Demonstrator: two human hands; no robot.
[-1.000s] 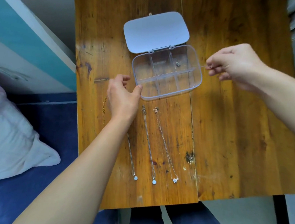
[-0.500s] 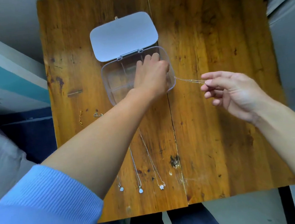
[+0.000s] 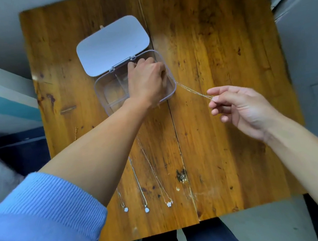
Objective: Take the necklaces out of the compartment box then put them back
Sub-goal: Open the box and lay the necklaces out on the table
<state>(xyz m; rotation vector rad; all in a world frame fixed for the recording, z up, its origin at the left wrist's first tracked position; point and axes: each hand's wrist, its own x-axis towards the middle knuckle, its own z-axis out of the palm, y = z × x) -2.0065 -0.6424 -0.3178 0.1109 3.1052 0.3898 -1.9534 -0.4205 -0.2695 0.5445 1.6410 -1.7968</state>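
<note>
— Item one?
— Compartment box: clear plastic, rounded corners, thin dividers inside; pale opaque lid folded flat behind it on a hinge. It sits on a worn, varnished plank table with dark knots and a seam just right of the box.

— Hands?
— Left hand, knuckles up, reaches into the box's right-hand compartments; its fingertips are hidden, so I cannot tell what its grip holds. A ribbed blue sleeve is pushed up that arm. Right hand hovers right of the box, thumb and forefinger pinched on a fine gold chain.

— The chain's run?
— Taut, from the pinch over the box's right rim to the left hand.

— Other stock?
— In front of the box, three thin necklaces lie straight, side by side: round pale pendant, drop pendant, flower pendant. Front-left of the box, a gold scrap shows beside the forearm.
</note>
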